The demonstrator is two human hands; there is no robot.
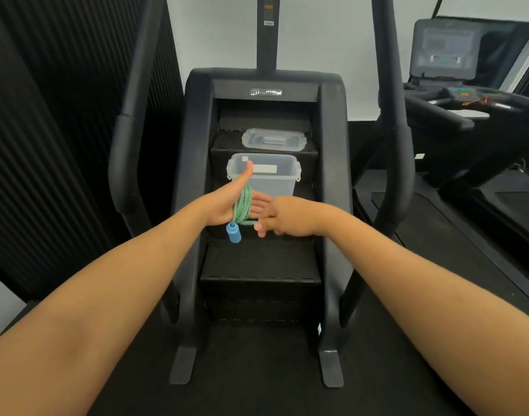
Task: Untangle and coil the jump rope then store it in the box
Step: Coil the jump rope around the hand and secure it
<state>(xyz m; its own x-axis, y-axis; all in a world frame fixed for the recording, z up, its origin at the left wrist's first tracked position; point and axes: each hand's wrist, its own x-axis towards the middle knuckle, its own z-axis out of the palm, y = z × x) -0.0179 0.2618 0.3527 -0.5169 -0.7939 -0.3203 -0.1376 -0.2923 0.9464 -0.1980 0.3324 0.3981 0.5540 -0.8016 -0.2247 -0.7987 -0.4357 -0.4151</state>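
Note:
A green jump rope (243, 205) is wound in several loops around my left hand (224, 205), whose fingers lie straight and whose thumb points up. One blue handle (234, 232) dangles below that hand. My right hand (282, 217) is curled beside it and pinches the free stretch of rope just under the loops. The clear plastic box (287, 183) stands open on a step right behind both hands. Its clear lid (273, 139) lies on the step above. The second handle is hidden.
The box sits on a black stair-climber machine (197, 175) with tall handrails (128, 130) on both sides of my arms. A treadmill (467, 94) stands at the right. A dark ribbed wall fills the left, and black matting covers the floor.

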